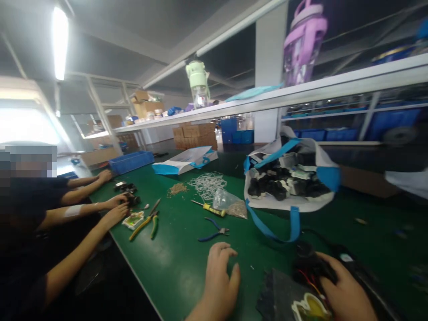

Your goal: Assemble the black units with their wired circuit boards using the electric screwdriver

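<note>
My left hand [220,276] is over the green table, fingers apart and slightly curled, with nothing in it. Just beyond its fingertips lie blue-handled side cutters [214,230]. At the lower right, my right hand [347,287] grips a black plastic part with thin red wires [306,258]. Close below that part is a white-rimmed, yellow-green piece [310,307]; whether the wires join the two I cannot tell. Beside it a dark cloth or pad [276,294] lies on the table. A yellow-handled screwdriver [214,209] rests farther off, touching a clear bag of small parts [236,207].
A white bag with blue straps [290,203] holds many black and white parts. Pliers [154,225], white wire-like pieces [209,185] and a small brown pile [178,189] lie on the green table [180,267]. Co-workers' hands [117,209] work at left. A shelf [244,104] carries bottles.
</note>
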Motion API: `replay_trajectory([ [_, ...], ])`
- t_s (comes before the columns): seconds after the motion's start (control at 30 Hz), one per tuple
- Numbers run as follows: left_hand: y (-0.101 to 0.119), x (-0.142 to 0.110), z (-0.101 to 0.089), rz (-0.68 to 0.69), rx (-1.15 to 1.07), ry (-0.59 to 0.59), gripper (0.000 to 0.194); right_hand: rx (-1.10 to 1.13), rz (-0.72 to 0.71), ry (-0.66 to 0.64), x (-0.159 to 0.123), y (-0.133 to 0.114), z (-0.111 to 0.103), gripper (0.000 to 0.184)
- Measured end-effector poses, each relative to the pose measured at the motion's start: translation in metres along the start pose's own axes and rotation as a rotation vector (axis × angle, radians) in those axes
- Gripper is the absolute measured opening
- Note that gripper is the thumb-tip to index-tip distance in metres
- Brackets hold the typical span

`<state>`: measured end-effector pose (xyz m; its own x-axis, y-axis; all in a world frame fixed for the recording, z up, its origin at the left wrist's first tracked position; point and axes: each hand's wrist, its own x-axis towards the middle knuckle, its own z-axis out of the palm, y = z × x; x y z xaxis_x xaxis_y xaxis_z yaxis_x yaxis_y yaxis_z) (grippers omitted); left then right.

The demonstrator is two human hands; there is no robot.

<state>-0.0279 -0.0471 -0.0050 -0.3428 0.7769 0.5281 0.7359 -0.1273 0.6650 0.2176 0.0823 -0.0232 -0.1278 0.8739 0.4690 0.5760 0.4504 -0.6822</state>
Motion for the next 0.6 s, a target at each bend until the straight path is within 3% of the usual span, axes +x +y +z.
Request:
replay_trajectory([
  [0.13, 0.013, 0.039, 0.030, 0.061, -0.180, -0.151, 0.020, -0.011, 0.072, -0.041, -0.007, -0.011, 0.002, 0.040],
  [0.23, 0.025, 0.049, 0.053, 0.027, -0.333, -0.327, 0.017, -0.010, 0.061, -0.054, -0.009, -0.020, 0.003, 0.041],
  [0.43, 0.029, 0.029, 0.076, -0.121, -0.615, -0.585, 0.070, -0.053, -0.081, -0.123, -0.013, -0.025, -0.001, 0.040],
  [0.53, 0.025, 0.022, 0.075, -0.105, -0.601, -0.614, 0.085, -0.093, -0.165, -0.164, -0.017, -0.025, 0.000, 0.039],
  [0.6, 0.025, 0.022, 0.073, -0.108, -0.586, -0.608, 0.085, -0.113, -0.222, -0.180, -0.019, -0.028, 0.002, 0.037],
])
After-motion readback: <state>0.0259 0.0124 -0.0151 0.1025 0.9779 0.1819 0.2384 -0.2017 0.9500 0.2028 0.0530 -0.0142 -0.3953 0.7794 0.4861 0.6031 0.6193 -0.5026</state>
